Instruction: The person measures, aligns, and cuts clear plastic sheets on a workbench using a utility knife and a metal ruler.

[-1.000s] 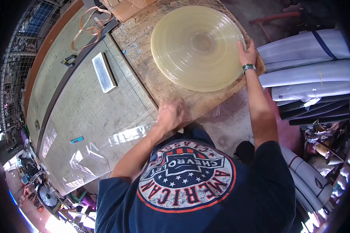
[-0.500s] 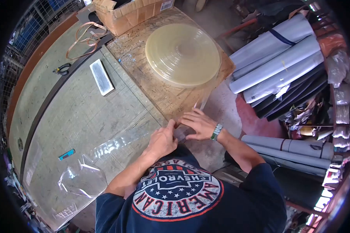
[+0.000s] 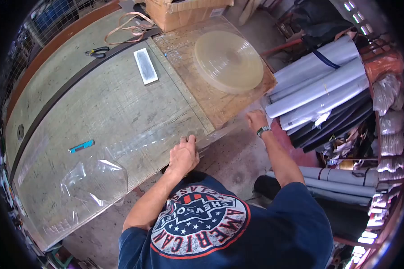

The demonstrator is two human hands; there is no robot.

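Note:
A clear plastic strip [image 3: 222,133] stretches between my hands along the near table edge. My right hand [image 3: 258,122], with a watch on its wrist, is closed on the strip beyond the table corner. At the edge, my left hand [image 3: 184,157] has its fingers curled over the other part of the strip. A large coiled roll of yellowish clear strip [image 3: 229,62] lies flat on the wooden board. Curled clear plastic film [image 3: 94,181] rests at the table's left front, near a teal cutter knife [image 3: 81,146].
A whetstone-like grey-white block [image 3: 146,67] and pliers [image 3: 97,52] lie on the table [image 3: 107,107]. At the back stands a cardboard box [image 3: 188,15], with a looped tan strap [image 3: 130,29] beside it. Wrapped rolls [image 3: 318,85] are stacked at right.
My right hand has moved right and away from my left hand, drawing the strip out between them. My left hand stays near the table edge. The camera view has shifted.

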